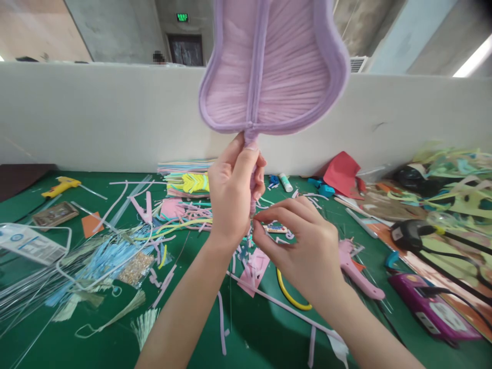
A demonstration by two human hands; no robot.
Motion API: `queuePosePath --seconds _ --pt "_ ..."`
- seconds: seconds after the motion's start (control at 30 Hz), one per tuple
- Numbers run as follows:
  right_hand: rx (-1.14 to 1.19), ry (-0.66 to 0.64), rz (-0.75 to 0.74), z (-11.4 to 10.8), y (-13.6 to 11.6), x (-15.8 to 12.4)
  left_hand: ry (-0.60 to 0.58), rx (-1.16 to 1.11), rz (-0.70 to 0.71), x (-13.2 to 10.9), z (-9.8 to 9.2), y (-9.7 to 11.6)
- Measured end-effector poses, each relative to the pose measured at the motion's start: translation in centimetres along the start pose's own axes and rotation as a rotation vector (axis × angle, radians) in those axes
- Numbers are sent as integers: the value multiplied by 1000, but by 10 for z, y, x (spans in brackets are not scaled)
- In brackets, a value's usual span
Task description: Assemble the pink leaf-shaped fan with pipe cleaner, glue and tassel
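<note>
My left hand (pixel 234 192) is wrapped round the handle of a pink and lilac leaf-shaped fan (pixel 272 66), holding it upright above the green table (pixel 253 333). My right hand (pixel 303 248) pinches at the bottom end of the handle (pixel 252 205), thumb and forefinger pressed together; what they hold is too small to make out. Both hands hover over a litter of pink paper scraps (pixel 253 269).
Coloured paper strips (pixel 184 184), a yellow glue gun (pixel 61 185), a pink glue gun (pixel 357 271), a glue stick (pixel 285 182), red paper (pixel 342 171), tassels (pixel 144 320) and a purple device (pixel 430 307) cover the table. A white partition wall (pixel 96 113) stands behind.
</note>
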State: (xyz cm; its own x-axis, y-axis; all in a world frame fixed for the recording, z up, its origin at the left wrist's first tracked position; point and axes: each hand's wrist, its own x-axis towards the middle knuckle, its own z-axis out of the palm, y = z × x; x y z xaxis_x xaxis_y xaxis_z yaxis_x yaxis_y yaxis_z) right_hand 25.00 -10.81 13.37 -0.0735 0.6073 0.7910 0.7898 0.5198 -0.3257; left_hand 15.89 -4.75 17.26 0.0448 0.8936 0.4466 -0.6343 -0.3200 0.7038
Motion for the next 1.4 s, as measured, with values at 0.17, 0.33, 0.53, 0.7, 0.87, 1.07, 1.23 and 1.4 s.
queuePosePath --seconds 0.17,0.33,0.53,0.7,0.87,1.07,1.23,1.4 --pt "6 0 12 0 -1 0 -22 10 -7 0 -1 0" --pt "-4 17 45 -2 -1 0 -32 8 -14 0 0 1" --pt "-28 89 113 -13 4 -3 -18 -33 -20 4 -2 0" --pt "4 -69 93 -12 8 -10 -4 -59 -48 5 -2 2" --pt "14 -51 -53 1 7 -11 -17 -68 -50 4 -2 3" --pt "2 85 -123 3 1 -9 -9 -40 -58 4 -2 2" --pt "-27 81 -127 3 2 -8 0 1 -57 2 0 3" --pt "-66 97 -132 4 2 -8 16 25 -42 1 1 3"
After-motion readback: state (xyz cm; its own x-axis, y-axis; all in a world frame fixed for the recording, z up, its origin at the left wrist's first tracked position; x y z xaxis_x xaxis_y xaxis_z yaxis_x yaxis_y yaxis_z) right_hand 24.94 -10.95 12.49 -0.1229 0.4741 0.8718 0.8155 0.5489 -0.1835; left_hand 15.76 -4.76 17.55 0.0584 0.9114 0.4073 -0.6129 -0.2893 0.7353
